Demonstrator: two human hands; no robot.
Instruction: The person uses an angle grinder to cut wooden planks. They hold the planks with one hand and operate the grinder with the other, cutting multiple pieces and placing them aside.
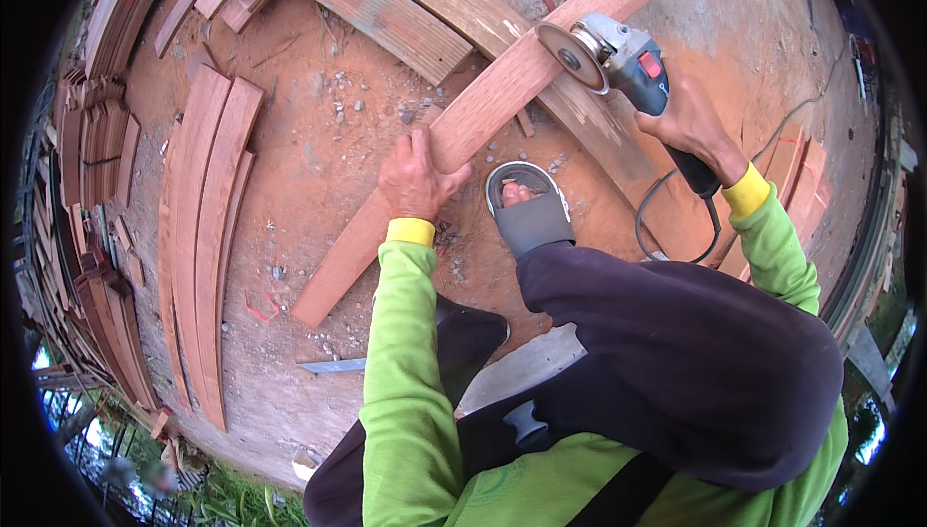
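Observation:
A long reddish wooden board runs slantwise from the lower left to the upper right. My left hand grips it around its edge near the middle, thumb stretched to the right. In my right hand is an angle grinder with a grey and dark blue body and a red switch. Its round disc stands at the board's upper part; whether it touches the wood I cannot tell. The board lies across a weathered brown plank.
Another weathered plank lies beyond the board. Reddish boards lie at the left, with stacked boards farther out. A black power cord loops from the grinder near my knee. My sandalled foot is close below the board.

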